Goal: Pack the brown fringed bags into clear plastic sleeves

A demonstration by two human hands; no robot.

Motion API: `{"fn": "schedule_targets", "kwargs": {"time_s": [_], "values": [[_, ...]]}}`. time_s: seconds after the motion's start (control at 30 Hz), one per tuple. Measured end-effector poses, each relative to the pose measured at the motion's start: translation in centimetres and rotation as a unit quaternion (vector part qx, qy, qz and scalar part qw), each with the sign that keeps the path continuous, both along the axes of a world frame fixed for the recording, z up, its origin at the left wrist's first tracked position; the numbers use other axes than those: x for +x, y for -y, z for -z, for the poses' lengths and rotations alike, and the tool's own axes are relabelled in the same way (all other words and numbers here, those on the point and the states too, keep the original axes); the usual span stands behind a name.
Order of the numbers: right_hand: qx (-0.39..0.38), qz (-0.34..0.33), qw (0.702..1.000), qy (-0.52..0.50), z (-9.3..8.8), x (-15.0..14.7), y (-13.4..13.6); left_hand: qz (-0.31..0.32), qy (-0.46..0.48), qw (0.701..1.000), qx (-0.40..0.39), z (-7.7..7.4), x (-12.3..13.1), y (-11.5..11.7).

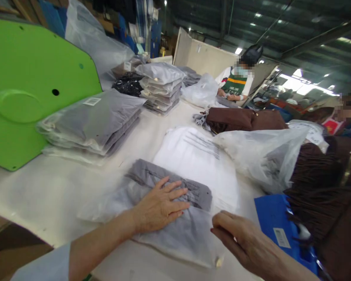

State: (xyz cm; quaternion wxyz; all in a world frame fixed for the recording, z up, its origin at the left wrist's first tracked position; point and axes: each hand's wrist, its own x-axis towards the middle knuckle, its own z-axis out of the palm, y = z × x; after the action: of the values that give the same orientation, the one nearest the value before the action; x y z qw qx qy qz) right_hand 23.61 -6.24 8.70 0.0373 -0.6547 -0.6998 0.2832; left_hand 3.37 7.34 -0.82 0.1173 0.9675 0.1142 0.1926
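Observation:
A grey fabric item point(199, 192) lies on the table, partly inside a clear plastic bag point(190, 238). My left hand point(160, 203) rests flat on the bag and the grey item, its fingers spread. At the bag's right edge is my right hand point(240, 238), with its fingers curled and thumb close to them. Whether any plastic is pinched there is too small to tell. Just beyond the grey item lies a fanned stack of white plastic bags point(193, 152).
Bagged grey items are stacked at left point(90, 117) and farther back point(162, 84), near a green panel point(32, 78). Brown fringed goods point(333, 218), a plastic bag point(263, 152) and a blue box point(272, 218) are at right. A person point(235, 84) works beyond the table.

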Motion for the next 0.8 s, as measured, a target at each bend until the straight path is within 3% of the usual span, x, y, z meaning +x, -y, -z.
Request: {"fn": "schedule_targets", "kwargs": {"time_s": [0.1,0.27,0.4,0.5,0.57,0.63,0.7,0.8], "values": [[-0.006,-0.049,0.998,0.025,1.6,0.5,-3.2,0.002,0.005,1.0,-0.004,0.2,0.0,-0.2],[-0.031,-0.057,0.997,0.037,3.3,0.4,-6.0,-0.003,0.014,1.0,-0.001,0.5,0.1,-0.2],[-0.058,0.044,0.997,0.024,5.0,0.8,-6.7,-0.001,0.02,1.0,-0.001,0.5,0.2,-0.2],[-0.036,0.133,0.989,0.052,6.0,1.9,-6.2,-0.004,0.023,1.0,-0.006,0.6,0.2,-0.2],[0.043,0.164,0.981,0.094,6.1,2.3,-5.0,-0.005,0.022,1.0,-0.008,0.7,0.2,-0.1],[0.183,0.162,0.96,0.134,6.0,1.7,-3.2,-0.004,0.024,1.0,-0.013,0.7,0.1,-0.2],[0.326,0.103,0.922,0.18,6.4,0.0,-1.4,-0.002,0.022,1.0,-0.022,0.9,0.0,-0.2],[0.423,-0.026,0.859,0.287,8.7,-3.5,0.6,-0.004,0.019,0.999,-0.039,1.0,0.0,-0.2]]}}
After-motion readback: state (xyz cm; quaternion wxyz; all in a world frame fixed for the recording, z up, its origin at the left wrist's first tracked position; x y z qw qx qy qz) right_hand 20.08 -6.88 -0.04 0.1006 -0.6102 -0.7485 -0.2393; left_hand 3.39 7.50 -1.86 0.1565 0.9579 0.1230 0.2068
